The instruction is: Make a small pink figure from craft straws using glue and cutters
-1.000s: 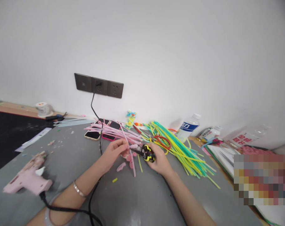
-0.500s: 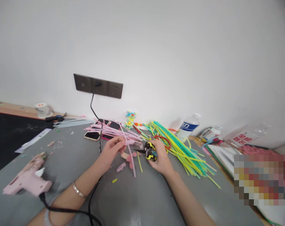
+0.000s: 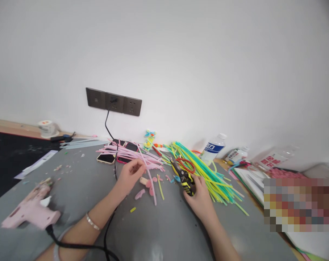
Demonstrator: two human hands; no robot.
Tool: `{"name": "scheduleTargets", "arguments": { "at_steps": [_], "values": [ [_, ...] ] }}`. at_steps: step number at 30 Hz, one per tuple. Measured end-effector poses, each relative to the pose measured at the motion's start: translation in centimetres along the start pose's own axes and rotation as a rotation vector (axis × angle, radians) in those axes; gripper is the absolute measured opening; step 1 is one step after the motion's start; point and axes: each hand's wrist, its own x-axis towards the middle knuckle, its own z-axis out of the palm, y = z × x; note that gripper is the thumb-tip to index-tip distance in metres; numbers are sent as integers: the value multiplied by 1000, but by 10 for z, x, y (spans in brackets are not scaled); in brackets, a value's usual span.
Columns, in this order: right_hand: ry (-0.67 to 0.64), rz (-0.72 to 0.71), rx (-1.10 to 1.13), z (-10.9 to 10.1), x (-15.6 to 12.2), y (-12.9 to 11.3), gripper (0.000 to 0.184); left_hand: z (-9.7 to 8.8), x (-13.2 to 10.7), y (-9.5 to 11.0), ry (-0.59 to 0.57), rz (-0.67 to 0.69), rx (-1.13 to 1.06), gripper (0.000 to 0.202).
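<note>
My right hand (image 3: 199,194) is wrapped around the black-and-yellow handles of a pair of pliers (image 3: 184,177), whose jaws point up and away over the table. To the left, my left hand (image 3: 130,175) has its thumb and fingers pinched together; whatever is between them is hidden. Beside its fingertips lies a long pink pipe cleaner (image 3: 150,181), slanting across the table. Just below are pink curled pieces (image 3: 151,186), a lilac piece (image 3: 140,194) and a short green strip (image 3: 160,188). Behind the left hand is a bundle of pink pipe cleaners (image 3: 129,152).
Green and yellow pipe cleaners (image 3: 205,170) spread at right, near a water bottle (image 3: 213,148). A pink glue gun (image 3: 31,210) lies at left, its black cord (image 3: 80,246) running under my left forearm. Phones (image 3: 106,158) lie behind. A small figure (image 3: 149,140) stands by the wall.
My right hand has moved right and nearer with the pliers, which now point away instead of left. The pink piece at my left fingertips no longer shows.
</note>
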Motion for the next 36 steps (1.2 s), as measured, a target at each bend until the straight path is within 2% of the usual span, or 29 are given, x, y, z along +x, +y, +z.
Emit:
{"name": "scheduleTargets", "arguments": {
  "at_steps": [5,9,16,20,24,27,29,31,34,36],
  "values": [
    [-44,36,-54,-8,-6,15,48,2,0,1,-45,-13,-14,24],
    [-108,47,-34,-12,0,14,50,2,1,-1,-51,-33,-28,24],
    [-196,73,-91,-9,-1,-12,51,2,1,-3,-57,-42,-36,23],
    [-237,175,-217,-5,-5,-29,57,2,0,-1,-56,-48,-32,23],
    [-206,188,-314,0,-8,-36,49,3,1,0,-53,-71,-71,24],
    [-118,164,-314,0,-4,-39,47,4,1,1,-41,-105,-124,27],
    [-49,116,-213,-3,5,-46,46,5,0,3,-39,-141,-177,29],
    [-34,4,32,-7,19,-59,44,6,-1,5,-52,-185,-252,31],
    [-174,-169,493,-6,42,-85,35,7,-4,8,-102,-251,-401,34],
    [-236,-255,753,3,55,-102,31,7,-6,11,-141,-301,-491,36]
  ]
}}
